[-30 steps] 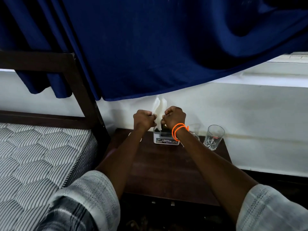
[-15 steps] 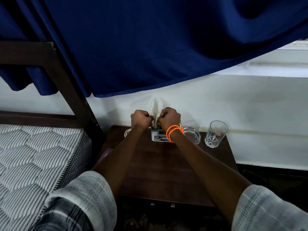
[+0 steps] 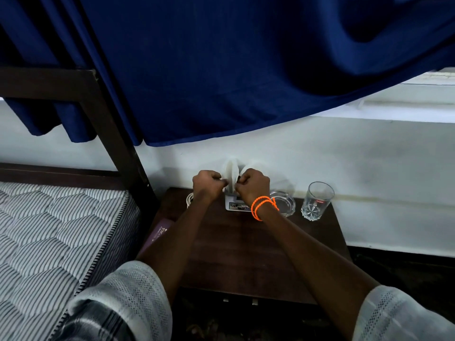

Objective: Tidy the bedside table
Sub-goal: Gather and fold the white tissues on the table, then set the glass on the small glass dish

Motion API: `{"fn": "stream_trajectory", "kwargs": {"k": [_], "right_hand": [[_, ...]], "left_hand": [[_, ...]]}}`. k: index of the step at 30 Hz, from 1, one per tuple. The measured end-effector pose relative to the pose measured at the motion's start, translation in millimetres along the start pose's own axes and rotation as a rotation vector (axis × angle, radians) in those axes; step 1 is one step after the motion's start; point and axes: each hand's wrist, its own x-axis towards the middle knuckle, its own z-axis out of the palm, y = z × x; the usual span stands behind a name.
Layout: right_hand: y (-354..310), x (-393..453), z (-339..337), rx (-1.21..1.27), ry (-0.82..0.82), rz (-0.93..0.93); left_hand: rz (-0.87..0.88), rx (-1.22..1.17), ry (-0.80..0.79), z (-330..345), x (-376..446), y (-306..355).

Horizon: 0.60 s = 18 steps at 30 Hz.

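Observation:
A small white tissue box [image 3: 234, 205] stands at the back of the dark wooden bedside table [image 3: 236, 244], against the wall. A white tissue [image 3: 231, 172] sticks up out of it, blurred. My left hand [image 3: 208, 183] and my right hand [image 3: 253, 184], with orange bands at the wrist, are both fisted on the tissue just above the box, knuckles nearly touching. A clear glass ashtray [image 3: 284, 203] sits right of the box, partly behind my right wrist. A clear drinking glass [image 3: 317, 200] stands upright at the back right corner.
A coiled white cable [image 3: 189, 199] lies at the table's back left. A purple book [image 3: 157, 236] is wedged between table and striped mattress [image 3: 54, 232]. A dark bed frame post [image 3: 115, 134] rises on the left. A blue curtain [image 3: 221, 70] hangs overhead.
The tissue stands lower than a second ago, and both fists have come down closer to the box. The view has shifted slightly left.

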Motion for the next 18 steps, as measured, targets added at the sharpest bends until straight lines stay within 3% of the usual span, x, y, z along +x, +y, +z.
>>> {"fn": "stream_trajectory", "kwargs": {"k": [8, 18], "right_hand": [[19, -25, -44, -0.002, 0.03, 0.062], [75, -50, -119, -0.023, 0.161, 0.121]], "left_hand": [[0.045, 0.065, -0.054, 14, -44, 15], [0.132, 0.025, -0.222, 83, -89, 51]]}}
